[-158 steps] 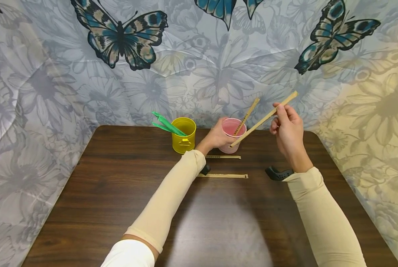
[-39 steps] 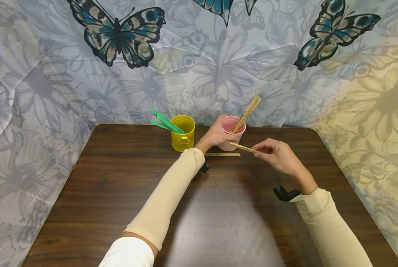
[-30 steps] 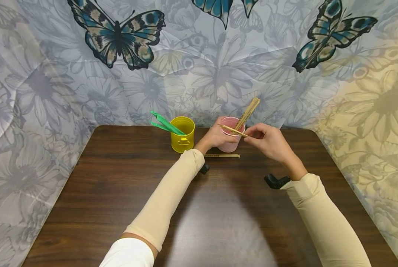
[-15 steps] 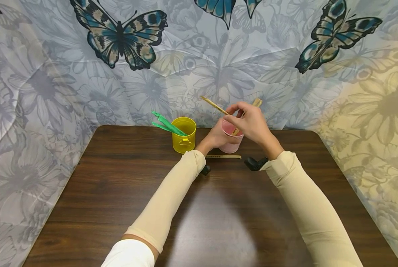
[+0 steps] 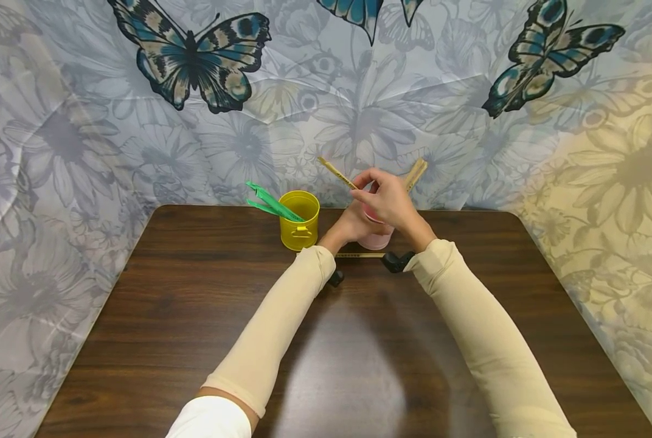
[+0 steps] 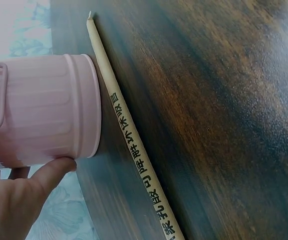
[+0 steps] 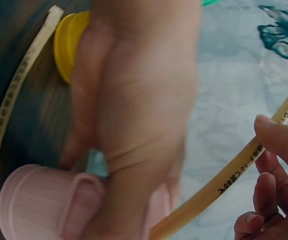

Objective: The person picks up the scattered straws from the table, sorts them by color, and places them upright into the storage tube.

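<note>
My left hand (image 5: 352,224) grips a small pink bucket (image 5: 375,241) upright at the back of the table; the left wrist view shows the thumb along its wall. Above it my right hand (image 5: 385,198) pinches a paper-wrapped straw (image 5: 336,172) between thumb and fingertips. In the right wrist view this straw (image 7: 234,175) slants, its lower end at the bucket's mouth, partly behind the left hand. Two more wrapped straws (image 5: 415,174) lean out of the bucket, half covered by the right hand. Another straw (image 6: 133,145), printed with black characters, lies on the table in front of the bucket.
A yellow bucket (image 5: 298,234) stands left of the pink one, holding green wrapped sticks (image 5: 273,202). The brown wooden table (image 5: 194,316) ends at a butterfly-printed cloth backdrop (image 5: 359,109). Black wrist devices (image 5: 397,261) sit under both wrists.
A second straw has gone into the pink bucket. The right hand has picked another up from the table and moved it up and left over the bucket. The left hand keeps its hold.
</note>
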The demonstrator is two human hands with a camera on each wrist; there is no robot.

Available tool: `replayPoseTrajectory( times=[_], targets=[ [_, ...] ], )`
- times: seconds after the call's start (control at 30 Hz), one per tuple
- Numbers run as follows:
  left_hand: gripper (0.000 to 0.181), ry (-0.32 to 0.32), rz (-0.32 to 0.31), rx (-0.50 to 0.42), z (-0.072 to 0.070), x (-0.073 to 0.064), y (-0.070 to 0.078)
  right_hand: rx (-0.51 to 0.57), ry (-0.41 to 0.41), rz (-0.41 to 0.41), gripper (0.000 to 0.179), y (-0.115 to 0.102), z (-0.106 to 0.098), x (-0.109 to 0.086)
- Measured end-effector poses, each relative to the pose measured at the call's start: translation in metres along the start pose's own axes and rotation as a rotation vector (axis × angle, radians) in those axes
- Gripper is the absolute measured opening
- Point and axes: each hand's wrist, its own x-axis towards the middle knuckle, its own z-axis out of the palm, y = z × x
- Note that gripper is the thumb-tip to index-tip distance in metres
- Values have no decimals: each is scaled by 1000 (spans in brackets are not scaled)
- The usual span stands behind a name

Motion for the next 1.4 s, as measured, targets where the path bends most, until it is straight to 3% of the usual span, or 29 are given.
replayPoseTrajectory(
  times=[0.17, 0.33, 0.5, 0.63, 0.73, 0.83, 0.9, 0.97, 1.07, 1.17, 1.4],
  targets=[
    [67, -25, 39, 115, 1, 2, -1, -31, -16, 20, 17, 9, 4, -3],
    [70, -44, 74, 131, 1, 2, 1, 0, -30, 29, 20, 14, 3, -6],
    [61, -39, 34, 102, 2, 0, 1, 22, -34, 46, 19, 15, -1, -14],
    [64, -57, 24, 47, 2, 2, 0, 19, -28, 62, 17, 14, -8, -24],
    [69, -66, 40, 148, 0, 3, 0, 9, -23, 60, 17, 14, -14, -34],
    [77, -33, -29, 183, -3, 1, 1, -8, -23, 39, 18, 17, -18, -46],
    [84, -10, -81, 142, -3, 0, 2, -20, -21, 29, 19, 21, -20, -55],
    [88, 25, -127, 12, -2, -2, 2, -19, -18, 22, 19, 25, -19, -65],
    [84, 37, -118, -72, -1, -3, 2, -17, -17, 20, 16, 32, -15, -79],
    [82, 51, -104, -84, 1, -3, 2, 6, -42, 28, 14, 40, -5, -91],
    [87, 61, -138, -48, 2, -5, 3, 16, -146, 35, 21, 58, 26, -107]
  ],
)
